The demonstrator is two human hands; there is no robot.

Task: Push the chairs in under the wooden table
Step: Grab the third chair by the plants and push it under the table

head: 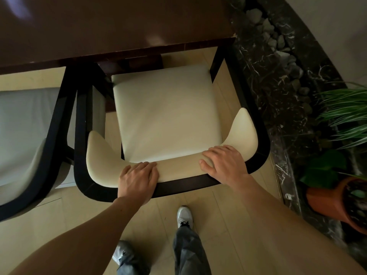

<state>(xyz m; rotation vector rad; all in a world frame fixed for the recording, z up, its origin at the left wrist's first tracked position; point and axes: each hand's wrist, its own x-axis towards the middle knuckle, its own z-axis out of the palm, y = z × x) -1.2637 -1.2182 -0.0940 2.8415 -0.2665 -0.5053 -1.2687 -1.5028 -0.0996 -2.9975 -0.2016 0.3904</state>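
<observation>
The dark wooden tabletop [119,26] fills the frame from ten to one o'clock, its near edge running across above the chairs. Pale plank floor [228,225] spreads under everything, and a dark marble border [278,86] strewn with grey stones [266,26] curves down the side from one to four o'clock.

At the centre stands the cream chair [166,116], black-framed with a cream seat and a curved cream backrest. The front of its seat sits just short of the tabletop edge, its front leg tops tucked beneath it, so most of the seat lies outside the table. Beside it at nine o'clock is a second chair [23,135] with a grey-looking seat and the same black frame, its arm close against the cream chair's arm.

At four o'clock a terracotta pot [327,203] with green leaves stands on the marble border, and a striped-leaf plant [345,112] hangs in at three o'clock.

The left hand [138,181] lies over the backrest at six o'clock, fingers [147,167] together and curled over the cream pad, the thumb hidden behind the black rail. The right hand [224,163] rests on the backrest towards five o'clock, fingers [222,151] slightly spread and flat on the pad, thumb lying along it.

Two grey-white shoes [184,216] and grey trouser legs show at six o'clock.
</observation>
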